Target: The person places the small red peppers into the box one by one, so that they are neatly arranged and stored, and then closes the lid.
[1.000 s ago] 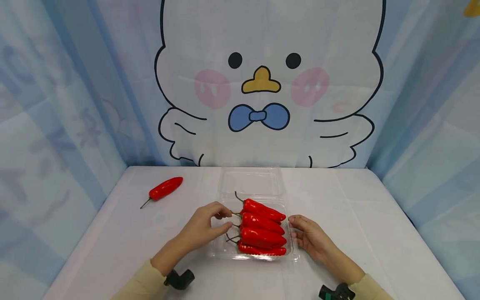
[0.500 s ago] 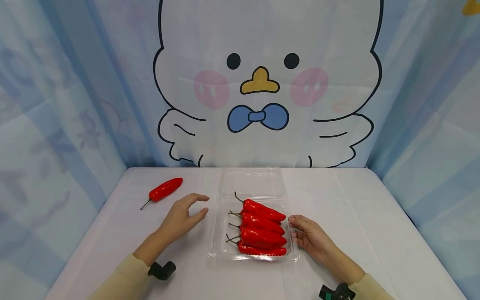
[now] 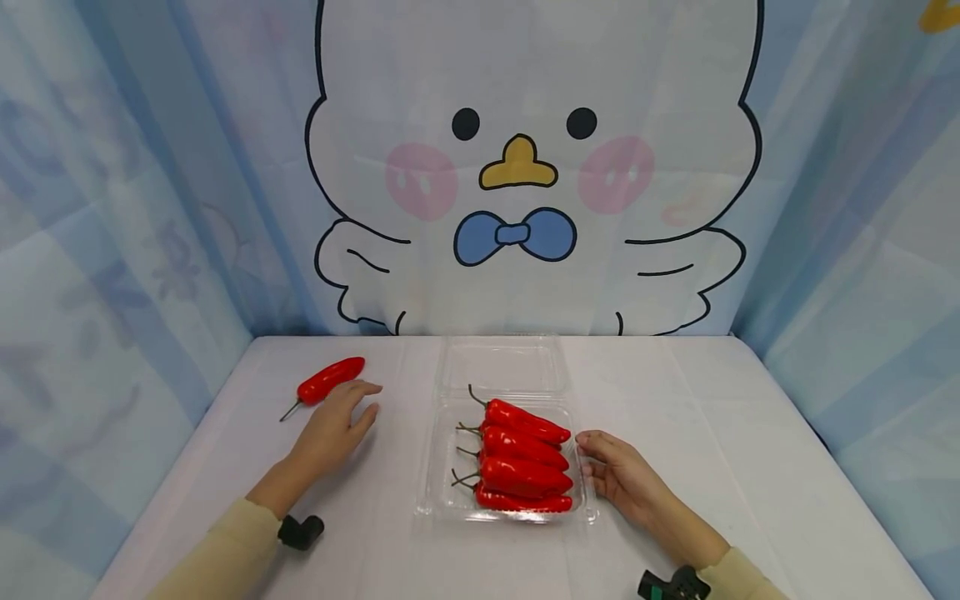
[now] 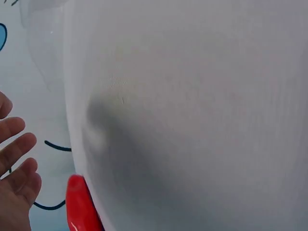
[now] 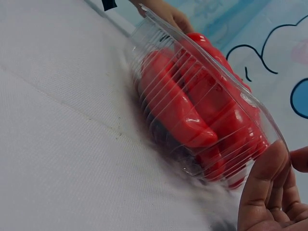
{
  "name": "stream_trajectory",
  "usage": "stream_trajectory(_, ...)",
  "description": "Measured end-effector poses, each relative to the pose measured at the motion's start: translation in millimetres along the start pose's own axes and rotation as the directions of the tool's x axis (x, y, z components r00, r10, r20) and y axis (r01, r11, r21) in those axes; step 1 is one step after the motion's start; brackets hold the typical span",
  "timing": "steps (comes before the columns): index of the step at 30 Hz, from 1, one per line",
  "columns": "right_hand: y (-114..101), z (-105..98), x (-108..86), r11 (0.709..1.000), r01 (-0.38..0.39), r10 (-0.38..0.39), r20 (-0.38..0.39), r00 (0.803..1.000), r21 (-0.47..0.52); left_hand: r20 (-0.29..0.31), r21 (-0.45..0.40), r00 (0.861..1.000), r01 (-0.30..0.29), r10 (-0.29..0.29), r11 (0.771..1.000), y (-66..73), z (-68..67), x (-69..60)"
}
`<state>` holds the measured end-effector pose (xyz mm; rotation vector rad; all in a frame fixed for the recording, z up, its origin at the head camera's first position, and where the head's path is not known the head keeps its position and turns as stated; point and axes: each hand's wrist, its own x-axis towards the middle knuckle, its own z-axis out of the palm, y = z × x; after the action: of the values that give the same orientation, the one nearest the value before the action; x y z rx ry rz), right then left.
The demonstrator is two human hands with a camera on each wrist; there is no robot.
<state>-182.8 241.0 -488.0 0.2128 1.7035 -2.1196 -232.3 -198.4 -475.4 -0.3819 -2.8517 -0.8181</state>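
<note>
My left hand (image 3: 330, 429) hovers above the table with fingers spread, holding nothing. Just beyond it lies a single red pepper (image 3: 318, 383) with a thin stem; the hand's back partly overlaps it in the head view, and contact cannot be told. The left wrist view catches that pepper (image 4: 81, 207) below my fingers. A clear plastic clamshell box (image 3: 435, 492) stands mid-table with its lid (image 3: 501, 367) folded back. Several red peppers (image 3: 525, 477) lie inside, stems pointing left. My right hand (image 3: 630, 477) pinches the box's right rim between thumb and fingers, plainer in the right wrist view (image 5: 269, 202).
White cloth covers the table (image 3: 712, 433). A printed curtain (image 3: 517, 283) with a cartoon bird rises behind the back edge, and pale blue curtains (image 3: 885, 275) hang at both sides. A black camera (image 3: 302, 532) is strapped to each wrist.
My left hand has drawn away from the peppers in the box and moved left, up to the lone pepper. My right hand and the box stay in place.
</note>
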Motion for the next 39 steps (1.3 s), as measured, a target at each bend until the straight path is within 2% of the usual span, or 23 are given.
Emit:
stream_trajectory(5,-0.2,0.1,0.7,1.000,-0.008,0.008,-0.017,1.000,-0.003,-0.098,0.012,0.995,-0.034,0.035,0.999,-15.9,-8.5,5.5)
stream_trajectory(8,-0.4,-0.1,0.4,1.000,-0.012,0.012,-0.019,1.000,0.000,-0.130,0.022,0.991,-0.031,0.034,0.999,-26.4,-13.1,10.1)
stream_trajectory(18,0.5,-0.1,-0.2,1.000,-0.006,0.006,-0.009,1.000,0.009,-0.123,0.062,0.991,0.054,-0.046,0.997,-58.6,-22.2,18.9)
stream_trajectory(23,-0.3,0.5,0.2,1.000,-0.007,0.007,-0.030,1.000,-0.004,-0.105,0.065,0.985,0.144,-0.136,0.987,-66.5,-23.5,18.6)
stream_trajectory(27,-0.8,-0.6,1.0,1.000,0.002,-0.002,-0.030,1.000,-0.010,-0.113,0.026,0.968,0.229,-0.225,0.973,-68.9,-24.0,17.2)
stream_trajectory(32,0.3,-1.4,1.3,1.000,-0.004,0.004,-0.017,1.000,-0.001,-0.135,-0.028,0.934,0.331,-0.332,0.943,-69.7,-24.1,12.7)
stream_trajectory(35,0.6,-1.1,1.2,1.000,-0.005,0.005,-0.015,1.000,0.000,-0.118,-0.060,0.911,0.390,-0.394,0.919,-68.9,-24.5,10.0)
stream_trajectory(39,0.8,-1.1,1.0,1.000,-0.004,0.004,-0.010,1.000,0.002,-0.088,-0.065,0.891,0.440,-0.445,0.896,-67.2,-24.6,9.4)
